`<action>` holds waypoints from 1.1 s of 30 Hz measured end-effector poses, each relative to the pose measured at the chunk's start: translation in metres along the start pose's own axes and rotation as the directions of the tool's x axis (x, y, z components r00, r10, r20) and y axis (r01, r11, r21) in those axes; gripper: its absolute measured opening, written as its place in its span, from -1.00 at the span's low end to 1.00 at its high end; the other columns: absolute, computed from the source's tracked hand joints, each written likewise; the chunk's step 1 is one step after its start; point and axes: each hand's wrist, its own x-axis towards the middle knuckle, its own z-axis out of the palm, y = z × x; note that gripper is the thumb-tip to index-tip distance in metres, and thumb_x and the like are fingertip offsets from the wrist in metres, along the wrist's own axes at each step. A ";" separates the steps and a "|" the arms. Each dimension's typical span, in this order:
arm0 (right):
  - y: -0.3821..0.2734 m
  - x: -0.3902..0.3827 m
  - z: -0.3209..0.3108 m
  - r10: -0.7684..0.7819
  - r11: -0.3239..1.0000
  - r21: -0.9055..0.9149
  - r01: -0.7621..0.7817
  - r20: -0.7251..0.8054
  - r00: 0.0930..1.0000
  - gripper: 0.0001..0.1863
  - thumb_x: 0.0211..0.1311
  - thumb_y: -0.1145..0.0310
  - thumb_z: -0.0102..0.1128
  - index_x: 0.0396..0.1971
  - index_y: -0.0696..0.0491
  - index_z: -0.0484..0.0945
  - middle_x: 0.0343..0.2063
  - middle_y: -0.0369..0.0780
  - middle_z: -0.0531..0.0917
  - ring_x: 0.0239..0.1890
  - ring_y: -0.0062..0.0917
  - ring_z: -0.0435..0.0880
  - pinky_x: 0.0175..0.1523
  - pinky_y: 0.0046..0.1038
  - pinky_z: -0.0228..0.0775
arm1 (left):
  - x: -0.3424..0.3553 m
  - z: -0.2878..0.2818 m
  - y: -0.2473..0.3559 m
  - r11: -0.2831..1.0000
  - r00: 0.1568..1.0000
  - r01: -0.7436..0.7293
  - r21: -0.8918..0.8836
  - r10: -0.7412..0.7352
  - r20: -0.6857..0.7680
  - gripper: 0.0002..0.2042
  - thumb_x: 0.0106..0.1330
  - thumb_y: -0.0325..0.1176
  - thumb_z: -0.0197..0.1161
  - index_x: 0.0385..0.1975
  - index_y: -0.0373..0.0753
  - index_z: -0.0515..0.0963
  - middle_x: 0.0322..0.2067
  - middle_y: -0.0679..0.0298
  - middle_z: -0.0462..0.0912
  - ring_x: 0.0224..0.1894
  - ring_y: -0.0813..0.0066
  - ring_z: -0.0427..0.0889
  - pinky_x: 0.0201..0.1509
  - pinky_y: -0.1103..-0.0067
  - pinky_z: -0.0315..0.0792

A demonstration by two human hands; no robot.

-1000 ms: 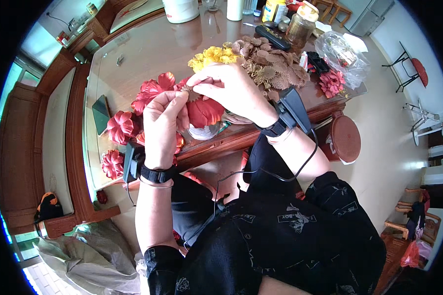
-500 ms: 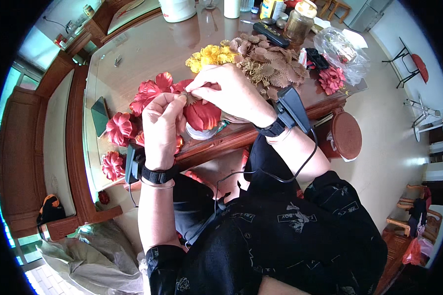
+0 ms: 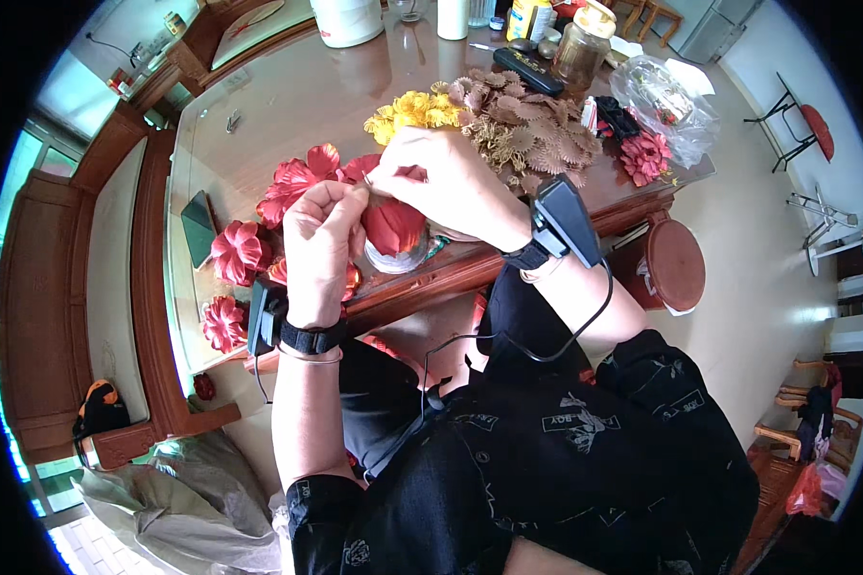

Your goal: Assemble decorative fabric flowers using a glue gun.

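Both hands meet over the near edge of the table at a red artificial flower, whose petals hang below my fingers. My left hand is closed, with thumb and forefinger pinching at the flower's base. From the other side my right hand closes its fingertips on the same spot, where a small thin piece shows between them. The fingers hide most of the base. Below the petals stands a small white round container. More red flowers lie on the left, beside and behind my left hand.
Beyond my right hand lie yellow flower pieces and a heap of brown toothed discs. At the back are a white bucket, a black case and a brown jar. A clear bag sits far right. A cable hangs from my right wrist.
My hands keep their pinch on the flower and have shifted only slightly. The flower has tipped a little, and its base is now more covered by my fingers.
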 end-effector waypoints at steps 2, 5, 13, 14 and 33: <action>0.002 -0.001 0.001 -0.021 0.999 -0.030 0.021 0.002 1.000 -0.88 0.12 0.45 0.26 -0.38 0.18 0.65 -0.45 -0.25 0.61 -0.42 -0.59 0.57 -0.27 -0.57 0.38 | -0.001 0.000 -0.002 1.000 1.000 0.000 -0.019 0.000 -0.008 -0.91 0.28 -0.46 0.19 -0.45 -0.32 0.53 -0.71 0.45 0.43 -0.76 0.78 0.28 -0.69 0.78 0.10; 0.002 0.000 0.002 -0.021 1.000 -0.018 0.021 0.011 1.000 -0.88 0.12 0.45 0.26 -0.38 0.18 0.65 -0.44 -0.24 0.61 -0.39 -0.57 0.58 -0.25 -0.56 0.39 | -0.003 -0.003 -0.003 1.000 1.000 0.004 -0.031 -0.004 0.002 -0.89 0.29 -0.43 0.21 -0.44 -0.32 0.52 -0.68 0.45 0.46 -0.74 0.78 0.30 -0.67 0.78 0.12; 0.005 -0.002 0.001 0.008 0.999 0.049 -0.008 0.005 1.000 -0.85 0.11 0.40 0.27 -0.36 0.15 0.67 -0.43 -0.22 0.64 -0.38 -0.54 0.60 -0.24 -0.53 0.40 | -0.011 0.009 -0.015 0.939 0.941 -0.275 0.205 0.307 -0.141 -0.84 0.26 -0.54 0.25 -0.17 -0.35 0.57 -0.50 0.43 0.57 -0.50 0.84 0.45 -0.41 0.82 0.34; 0.004 -0.002 0.003 0.002 0.999 0.044 -0.002 -0.005 1.000 -0.86 0.10 0.39 0.27 -0.37 0.13 0.67 -0.44 -0.20 0.64 -0.38 -0.48 0.61 -0.24 -0.50 0.41 | -0.013 0.004 -0.021 0.934 0.938 -0.281 0.220 0.316 -0.141 -0.76 0.27 -0.58 0.23 -0.07 -0.33 0.58 -0.44 0.43 0.60 -0.39 0.81 0.48 -0.27 0.80 0.38; 0.049 -0.096 -0.017 0.266 0.911 -0.333 -0.244 0.022 0.964 -0.76 0.13 0.37 0.28 -0.22 0.13 0.60 -0.31 -0.19 0.62 -0.35 -0.51 0.61 -0.19 -0.53 0.46 | -0.040 -0.006 -0.019 0.818 0.944 -0.213 0.534 0.313 -0.102 -0.70 0.31 -0.42 0.24 0.04 -0.30 0.54 -0.35 0.40 0.57 -0.39 0.79 0.48 -0.32 0.78 0.38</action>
